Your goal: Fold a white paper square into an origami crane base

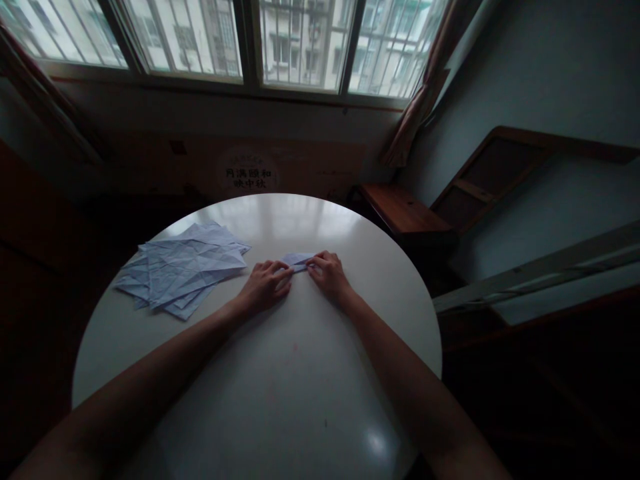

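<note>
A small folded piece of pale paper [296, 259] lies on the round white table [280, 393], past its middle. My left hand [265, 283] rests on the paper's left end with its fingers curled and pressed onto it. My right hand [327, 272] presses the paper's right end, fingertips pinched on the fold. Both forearms stretch across the tabletop toward it. Most of the paper is hidden under my fingers.
A loose pile of several creased pale sheets [183, 267] lies on the table's left part. Beyond the table stand a cardboard box with printed characters [247, 175], a wooden bench [405, 212] at right, and barred windows [280, 40].
</note>
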A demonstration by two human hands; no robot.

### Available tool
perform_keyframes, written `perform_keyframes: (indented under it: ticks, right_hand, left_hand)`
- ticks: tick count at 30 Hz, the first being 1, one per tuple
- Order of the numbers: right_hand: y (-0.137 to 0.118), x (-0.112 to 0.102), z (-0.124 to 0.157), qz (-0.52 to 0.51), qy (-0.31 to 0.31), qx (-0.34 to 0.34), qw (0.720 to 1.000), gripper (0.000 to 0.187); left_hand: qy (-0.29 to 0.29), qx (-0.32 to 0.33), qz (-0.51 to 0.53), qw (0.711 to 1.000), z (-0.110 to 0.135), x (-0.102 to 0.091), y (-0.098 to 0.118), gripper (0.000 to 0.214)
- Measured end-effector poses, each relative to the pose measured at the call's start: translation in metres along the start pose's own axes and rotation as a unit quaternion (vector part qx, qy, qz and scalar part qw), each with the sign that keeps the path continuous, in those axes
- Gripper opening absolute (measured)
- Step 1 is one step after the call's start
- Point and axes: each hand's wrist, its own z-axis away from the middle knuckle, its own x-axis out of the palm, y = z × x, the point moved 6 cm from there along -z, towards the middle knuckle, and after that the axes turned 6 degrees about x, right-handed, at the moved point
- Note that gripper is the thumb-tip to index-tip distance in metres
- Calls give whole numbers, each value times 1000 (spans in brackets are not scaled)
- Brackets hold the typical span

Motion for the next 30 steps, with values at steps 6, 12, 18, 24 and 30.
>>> perform_keyframes:
  ticks: [6,12,18,24,30]
  right_hand:
    - [-4,-6,-1,-5,37,-10,999,22]
    - [-10,2,2,0,-39,-37,999,15]
    - [-14,-3,2,23,-35,-33,999,18]
    - [-15,-3,1,12,-22,-47,999,22]
    - [-10,1,-3,-32,-26,-49,998,29]
  left_hand:
    - [-19,41,13,999,-2,2,6,30]
    - [-31,49,17,998,-2,4,7,28]
    - [4,20,-11,1000,-1,-2,5,28]
    - [1,9,-22,1000,-2,-1,5,32]
    - [-9,42,1,999,-2,6,4,33]
